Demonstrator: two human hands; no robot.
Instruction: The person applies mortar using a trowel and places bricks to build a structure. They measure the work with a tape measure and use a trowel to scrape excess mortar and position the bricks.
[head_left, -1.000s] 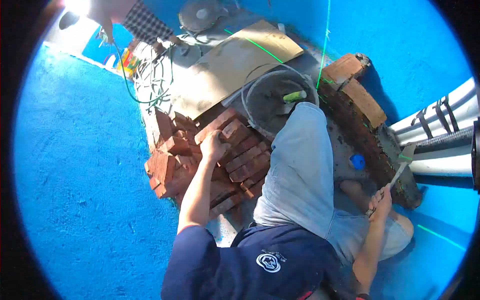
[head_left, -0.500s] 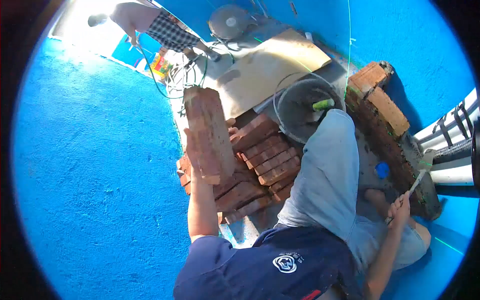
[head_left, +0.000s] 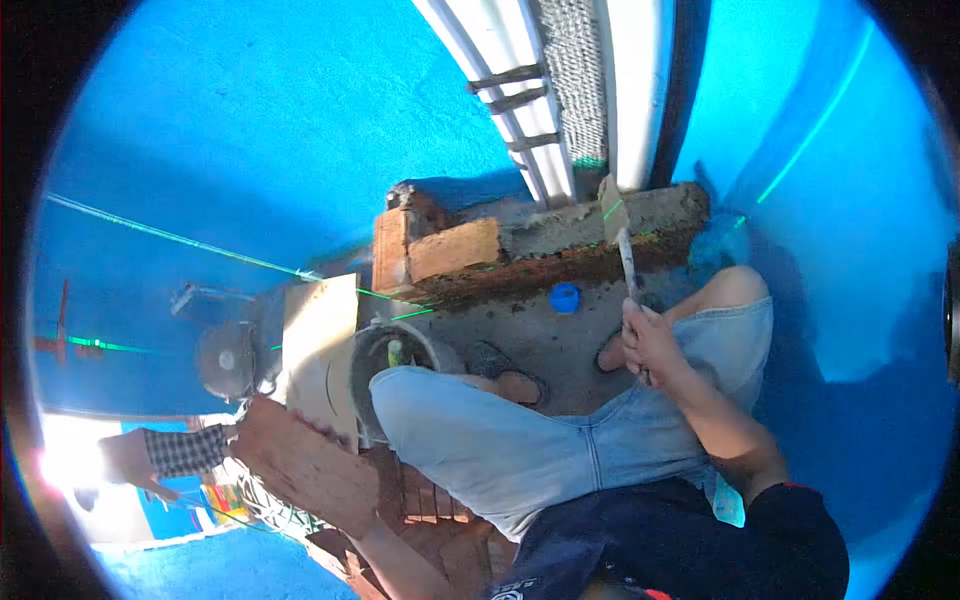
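Observation:
A reddish-brown brick (head_left: 300,468) is in my left hand (head_left: 328,430), raised over the lower left; fingertips show along its far edge and the brick hides most of the hand. My right hand (head_left: 650,342) is closed round the handle of a trowel (head_left: 614,210). The trowel's blade lies at the mortar (head_left: 560,228) along the top of a low brick wall (head_left: 590,262). Two bricks stand at that wall's left end, one of them a lighter orange brick (head_left: 455,250).
A bucket (head_left: 432,350) with a green-handled tool stands beside my knee, and stacked bricks (head_left: 425,495) lie below it. White pipes (head_left: 635,90) rise behind the wall. A blue cap-like object (head_left: 565,297) is on the floor. Another person (head_left: 185,450), a fan (head_left: 226,360) and a board (head_left: 315,330) are leftward.
The view has turned toward the low wall and pipes, which now stand at the top middle. The brick stays in my left hand and the trowel in my right.

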